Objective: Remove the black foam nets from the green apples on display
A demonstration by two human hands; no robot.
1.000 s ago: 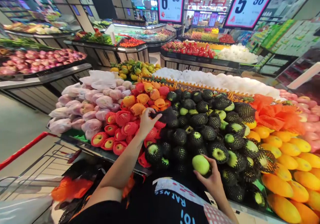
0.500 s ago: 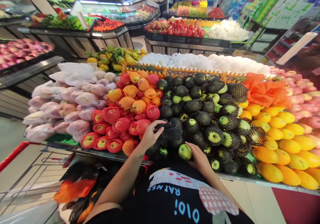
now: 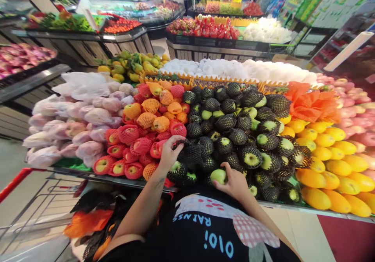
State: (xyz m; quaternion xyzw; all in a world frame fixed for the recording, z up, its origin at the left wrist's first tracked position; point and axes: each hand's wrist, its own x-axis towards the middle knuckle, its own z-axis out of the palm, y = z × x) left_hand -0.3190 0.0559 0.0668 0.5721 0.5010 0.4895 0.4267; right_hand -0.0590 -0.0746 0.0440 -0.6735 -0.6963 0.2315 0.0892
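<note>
A loose black foam fruit net [image 3: 192, 154] hangs from my left hand [image 3: 170, 152], pinched between thumb and fingers over the front of the pile. My right hand [image 3: 236, 182] is closed round a bare green apple [image 3: 217, 177], its thumb across the near side and its fingers over the top. The apple is low at the display's front edge, close to my shirt. Green apples in black nets [image 3: 251, 157] lie right of and behind my hands. To the left of my left hand are red-netted apples [image 3: 140, 146].
Orange-netted apples [image 3: 145, 120] and bagged pale fruit [image 3: 88, 137] lie farther left. Yellow melons [image 3: 340, 173] fill the right side, beside an orange net heap [image 3: 310, 102]. A shopping cart with a red handle [image 3: 14, 184] stands at lower left, holding black and orange nets [image 3: 89, 219].
My left hand has shifted slightly left, stretching the black net out sideways. My right hand has come further round the apple, its thumb now over the front, and the apple has turned.
</note>
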